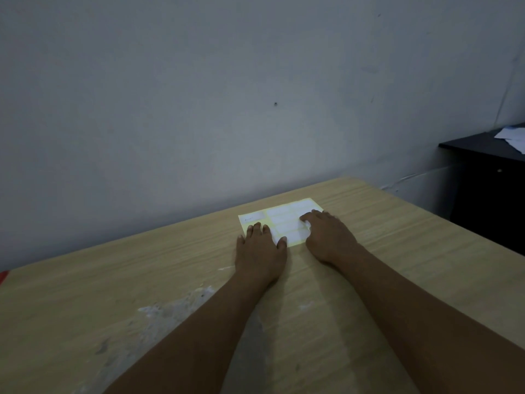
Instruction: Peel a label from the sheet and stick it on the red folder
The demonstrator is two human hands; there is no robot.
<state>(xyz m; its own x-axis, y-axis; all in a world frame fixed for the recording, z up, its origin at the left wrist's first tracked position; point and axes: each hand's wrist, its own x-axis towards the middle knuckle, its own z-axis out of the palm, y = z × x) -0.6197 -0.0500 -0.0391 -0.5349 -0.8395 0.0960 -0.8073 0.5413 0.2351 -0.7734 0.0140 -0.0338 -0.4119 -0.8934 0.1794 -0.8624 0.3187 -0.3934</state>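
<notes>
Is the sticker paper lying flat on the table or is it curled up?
Flat. The sticker sheet lies spread on the table, with the left hand pressing its near edge and the right hand on its right side.

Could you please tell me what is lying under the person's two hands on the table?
The label sheet lies flat on the table, left hand pressing its near-left corner, right hand its right side. The labels beneath them are covered.

Pale yellow label sheet (281,220) on light woodgrain table (113,294).
</notes>
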